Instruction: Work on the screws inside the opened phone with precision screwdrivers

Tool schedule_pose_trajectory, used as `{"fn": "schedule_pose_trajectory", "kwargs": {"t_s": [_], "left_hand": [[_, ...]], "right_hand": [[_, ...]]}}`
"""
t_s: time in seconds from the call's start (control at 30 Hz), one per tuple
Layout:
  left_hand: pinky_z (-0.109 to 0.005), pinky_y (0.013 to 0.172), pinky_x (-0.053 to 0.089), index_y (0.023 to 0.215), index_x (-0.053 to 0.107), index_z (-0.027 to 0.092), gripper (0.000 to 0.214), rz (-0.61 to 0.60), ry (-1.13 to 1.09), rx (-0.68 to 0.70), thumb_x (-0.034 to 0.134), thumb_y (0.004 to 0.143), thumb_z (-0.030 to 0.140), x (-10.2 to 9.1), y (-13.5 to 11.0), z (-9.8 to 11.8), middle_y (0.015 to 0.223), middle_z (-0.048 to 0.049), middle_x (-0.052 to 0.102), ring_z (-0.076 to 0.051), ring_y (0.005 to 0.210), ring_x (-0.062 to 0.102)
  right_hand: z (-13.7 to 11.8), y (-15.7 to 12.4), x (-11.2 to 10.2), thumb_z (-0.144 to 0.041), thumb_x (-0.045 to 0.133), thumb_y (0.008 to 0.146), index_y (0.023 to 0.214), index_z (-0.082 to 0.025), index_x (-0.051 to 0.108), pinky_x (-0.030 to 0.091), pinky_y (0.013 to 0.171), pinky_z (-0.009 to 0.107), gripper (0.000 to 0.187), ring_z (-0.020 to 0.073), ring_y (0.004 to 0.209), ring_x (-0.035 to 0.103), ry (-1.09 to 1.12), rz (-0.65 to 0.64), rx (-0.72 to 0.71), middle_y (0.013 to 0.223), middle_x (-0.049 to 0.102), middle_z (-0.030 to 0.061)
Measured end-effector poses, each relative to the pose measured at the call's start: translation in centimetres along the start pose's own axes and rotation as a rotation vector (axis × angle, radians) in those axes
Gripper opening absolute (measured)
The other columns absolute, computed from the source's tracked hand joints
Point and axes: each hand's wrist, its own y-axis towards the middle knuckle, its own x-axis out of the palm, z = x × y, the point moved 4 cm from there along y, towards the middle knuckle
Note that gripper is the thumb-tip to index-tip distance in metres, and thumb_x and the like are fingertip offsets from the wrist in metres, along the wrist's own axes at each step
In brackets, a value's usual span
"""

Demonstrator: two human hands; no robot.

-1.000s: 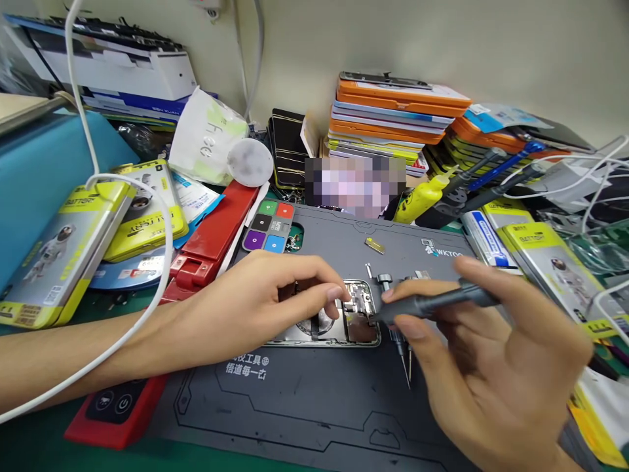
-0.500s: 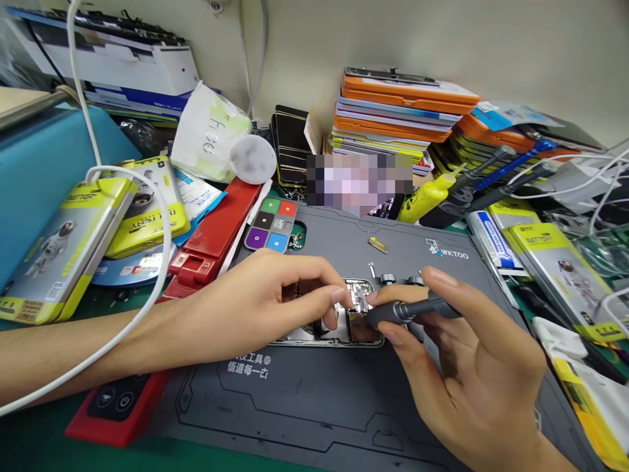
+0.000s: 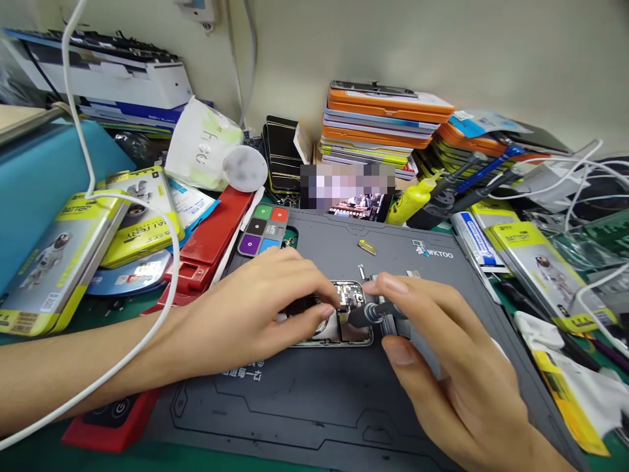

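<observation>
An opened phone (image 3: 354,333) lies on the dark grey work mat (image 3: 304,400), its inner parts bare at the right end. My left hand (image 3: 278,298) reaches over its left part, thumb and index finger drawn close together above the insides; whatever is between them is hidden. A dark grey screwdriver (image 3: 366,314) slants over the phone's right end, its tip down at the inner parts. Around its handle is my right hand (image 3: 457,354), with thumb and index finger spread apart and the other fingers hidden behind.
A small yellow-and-metal part (image 3: 367,247) lies on the mat behind the phone. A coloured magnetic pad (image 3: 264,228) and red folding lamp (image 3: 211,242) stand left. A white cable (image 3: 171,262) crosses my left forearm. Battery packs (image 3: 550,269), a yellow bottle (image 3: 410,200) and a lit screen (image 3: 354,196) surround the mat.
The whole view has shifted slightly. My right thumb and index finger have spread wider around the screwdriver, the thumb off its handle. My left hand keeps its place over the phone.
</observation>
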Motion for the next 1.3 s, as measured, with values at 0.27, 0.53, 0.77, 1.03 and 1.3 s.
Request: {"fn": "schedule_pose_trajectory", "kwargs": {"t_s": [0.27,0.53,0.77,1.03,1.3], "left_hand": [[-0.036,0.114,0.039,0.130,0.057,0.020,0.051,-0.091,0.214,0.064,0.076,0.095,0.051,0.4,-0.3,0.6,0.146,-0.0071,0.056,-0.023,0.137,0.049],[-0.050,0.107,0.048,0.149,0.044,0.018,0.063,-0.063,0.480,0.150,0.071,0.096,0.037,1.6,-1.1,1.7,0.153,-0.0127,0.052,-0.033,0.136,0.052],[-0.053,0.106,0.050,0.149,0.045,0.020,0.062,-0.065,0.564,0.079,0.062,0.090,0.027,1.8,-1.4,1.9,0.156,-0.0101,0.050,-0.036,0.134,0.052],[-0.052,0.105,0.052,0.150,0.042,0.024,0.055,-0.040,0.529,0.032,0.061,0.099,0.033,1.3,-1.3,1.3,0.156,-0.0097,0.050,-0.034,0.133,0.056],[-0.048,0.087,0.063,0.149,0.044,0.022,0.063,0.012,0.657,-0.129,0.065,0.097,0.052,1.2,-1.1,0.5,0.150,-0.0130,0.053,-0.035,0.125,0.064]], "right_hand": [[-0.1,-0.1,-0.2,0.008,0.055,0.091,0.166,-0.019,0.039,0.047,0.107,0.035,0.081,0.0194,0.122,0.060,0.010,0.015,-0.013,0.140,0.063,0.0096],[-0.3,-0.1,-0.2,0.010,0.053,0.091,0.162,-0.017,0.043,0.050,0.101,0.035,0.077,0.0193,0.119,0.061,0.006,0.051,-0.057,0.136,0.066,0.0115],[-0.2,0.0,0.4,0.000,0.060,0.095,0.161,-0.020,0.040,0.053,0.104,0.040,0.072,0.0217,0.118,0.066,-0.051,0.065,-0.049,0.134,0.070,0.0110],[-0.2,-0.8,0.1,0.008,0.063,0.087,0.162,-0.021,0.038,0.055,0.103,0.042,0.085,0.0212,0.109,0.070,0.045,0.184,-0.103,0.125,0.072,0.0104],[0.0,-1.1,0.5,0.013,0.062,0.084,0.168,-0.019,0.028,0.053,0.101,0.042,0.096,0.0214,0.110,0.068,0.045,0.148,-0.128,0.135,0.065,0.0122]]}}
